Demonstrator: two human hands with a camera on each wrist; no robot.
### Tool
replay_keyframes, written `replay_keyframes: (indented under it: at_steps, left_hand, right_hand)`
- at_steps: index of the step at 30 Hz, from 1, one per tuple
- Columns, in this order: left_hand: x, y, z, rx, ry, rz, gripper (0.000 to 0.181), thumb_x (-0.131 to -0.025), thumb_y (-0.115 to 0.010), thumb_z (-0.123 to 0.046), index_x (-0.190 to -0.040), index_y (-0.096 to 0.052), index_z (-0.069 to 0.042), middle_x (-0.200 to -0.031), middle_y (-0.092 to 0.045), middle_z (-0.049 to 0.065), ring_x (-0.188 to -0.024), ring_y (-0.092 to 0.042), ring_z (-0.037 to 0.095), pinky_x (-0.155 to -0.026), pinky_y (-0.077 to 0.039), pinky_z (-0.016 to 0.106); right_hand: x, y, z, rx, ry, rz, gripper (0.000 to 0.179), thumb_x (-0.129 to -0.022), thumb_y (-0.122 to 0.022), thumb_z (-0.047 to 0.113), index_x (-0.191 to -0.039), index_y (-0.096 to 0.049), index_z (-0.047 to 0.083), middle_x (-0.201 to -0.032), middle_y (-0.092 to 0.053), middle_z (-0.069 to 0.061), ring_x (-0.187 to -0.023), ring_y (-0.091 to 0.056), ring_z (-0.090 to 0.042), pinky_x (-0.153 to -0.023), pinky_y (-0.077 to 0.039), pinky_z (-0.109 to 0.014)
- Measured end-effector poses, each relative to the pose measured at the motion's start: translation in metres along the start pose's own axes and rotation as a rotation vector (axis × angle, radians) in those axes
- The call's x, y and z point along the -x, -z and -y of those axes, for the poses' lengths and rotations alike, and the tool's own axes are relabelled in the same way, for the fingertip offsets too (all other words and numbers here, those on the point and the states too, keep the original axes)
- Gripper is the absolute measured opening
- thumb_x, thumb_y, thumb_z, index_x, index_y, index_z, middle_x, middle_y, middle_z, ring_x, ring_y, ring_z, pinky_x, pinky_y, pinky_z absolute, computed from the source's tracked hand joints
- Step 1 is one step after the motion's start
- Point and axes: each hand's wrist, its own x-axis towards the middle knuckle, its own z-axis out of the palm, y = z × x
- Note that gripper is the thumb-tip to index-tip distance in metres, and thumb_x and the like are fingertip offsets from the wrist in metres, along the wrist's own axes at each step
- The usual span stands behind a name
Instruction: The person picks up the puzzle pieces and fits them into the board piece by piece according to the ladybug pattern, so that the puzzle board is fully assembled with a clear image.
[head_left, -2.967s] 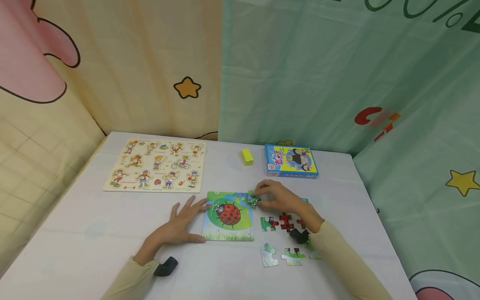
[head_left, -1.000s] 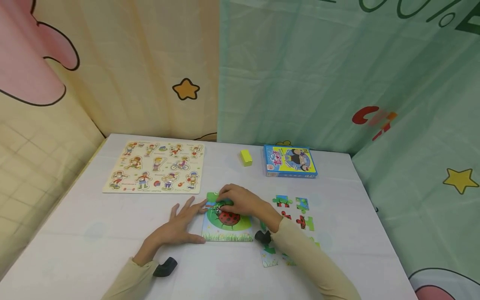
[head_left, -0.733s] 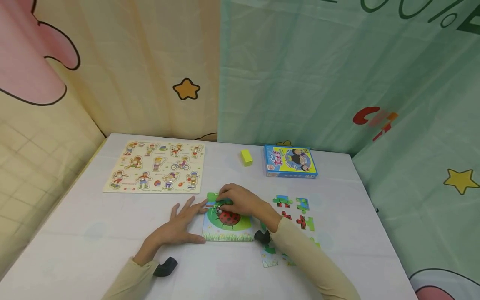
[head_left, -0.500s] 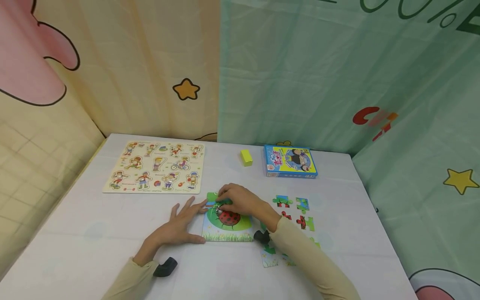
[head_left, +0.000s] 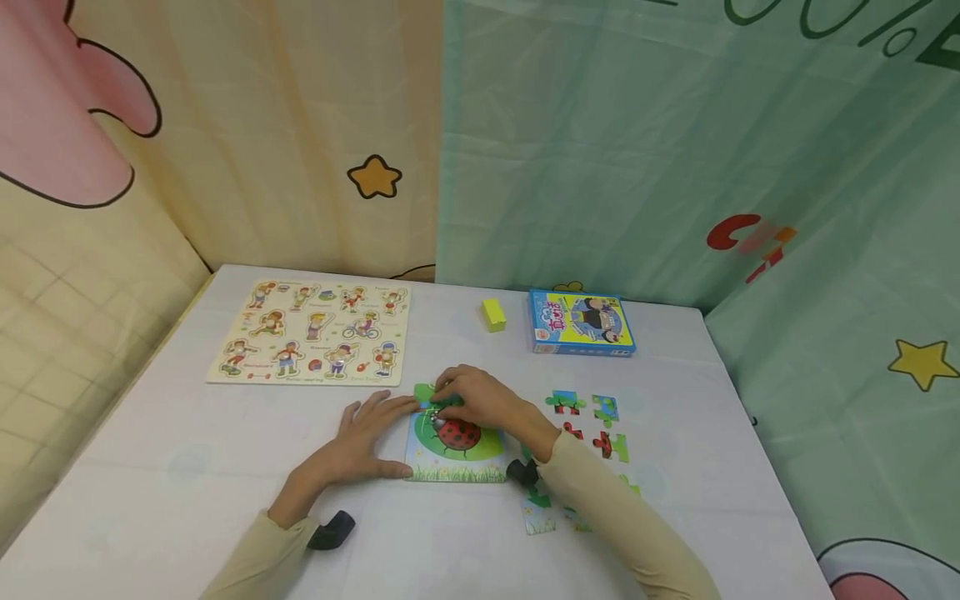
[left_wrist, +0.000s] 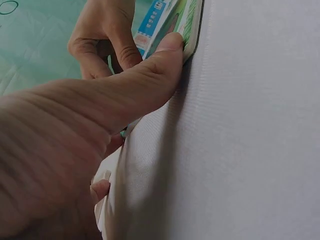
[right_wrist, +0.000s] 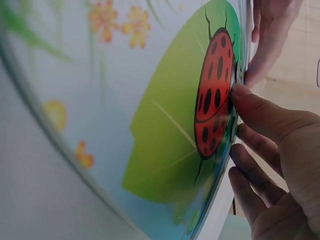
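Observation:
In the head view a square ladybug puzzle board [head_left: 487,460] lies flat at the table's middle. My right hand [head_left: 480,400] pinches a green puzzle piece [head_left: 452,402] at the board's upper left, and the fingers hide most of the piece. Along the board's left edge rests my left hand [head_left: 358,442], thumb at the lower corner and straight forefinger at the upper part. The right wrist view shows the printed ladybug [right_wrist: 215,95] close up, with the right thumb and fingertips at its far side. In the left wrist view the left thumb [left_wrist: 170,45] touches the board's edge.
Right of the board lie several loose puzzle pieces [head_left: 566,402], partly covered by the right forearm. Farther back are a wooden picture board [head_left: 300,333] of sporting figures, a small yellow block [head_left: 492,315] and a blue-and-yellow box [head_left: 583,323]. Curtains surround the table.
Since three seconds ago my right hand has carried the piece from the board's upper right to its upper left. Lately, the left fingers have shifted slightly onto the board's edge.

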Motion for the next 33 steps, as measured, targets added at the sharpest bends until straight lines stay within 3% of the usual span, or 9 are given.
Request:
replay_keyframes:
  at_steps: [8,17,25,33]
  left_hand:
    - [-0.002,0.003,-0.003,-0.101,-0.02,0.032,0.09,-0.075,-0.085,-0.044,-0.151,-0.045,-0.018,-0.162,-0.033,0.008,-0.148,-0.02,0.046,-0.113,-0.015,0.069]
    - [-0.004,0.011,-0.007,-0.101,0.024,0.067,0.089,-0.071,-0.086,-0.049,-0.148,-0.049,-0.023,-0.166,-0.027,-0.001,-0.149,-0.019,0.041,-0.11,-0.02,0.067]
    - [-0.013,0.015,-0.006,-0.111,0.066,0.108,0.097,-0.064,-0.09,-0.05,-0.149,-0.047,-0.028,-0.158,-0.042,-0.004,-0.147,-0.02,0.039,-0.114,-0.019,0.065]
    - [-0.015,0.016,-0.007,-0.146,0.014,0.126,0.094,-0.068,-0.088,-0.049,-0.15,-0.048,-0.026,-0.162,-0.035,-0.005,-0.145,-0.021,0.041,-0.112,-0.019,0.065]
  right_hand:
    - [0.0,0.004,0.001,-0.001,-0.003,0.029,0.032,-0.093,-0.073,0.031,-0.123,-0.073,0.019,-0.129,-0.064,0.002,-0.122,-0.057,-0.016,-0.106,-0.047,-0.032]
    - [-0.002,0.001,-0.001,-0.024,-0.014,0.023,0.03,-0.093,-0.072,0.03,-0.121,-0.074,0.019,-0.124,-0.065,0.003,-0.117,-0.058,-0.014,-0.103,-0.049,-0.032]
    - [-0.002,-0.001,-0.004,-0.035,-0.015,0.017,0.03,-0.094,-0.072,0.032,-0.121,-0.073,0.02,-0.125,-0.063,0.004,-0.118,-0.057,-0.012,-0.104,-0.048,-0.031]
    - [0.001,0.005,-0.006,-0.068,-0.005,0.027,0.03,-0.095,-0.071,0.03,-0.121,-0.072,0.017,-0.125,-0.065,0.002,-0.119,-0.058,-0.014,-0.105,-0.048,-0.033]
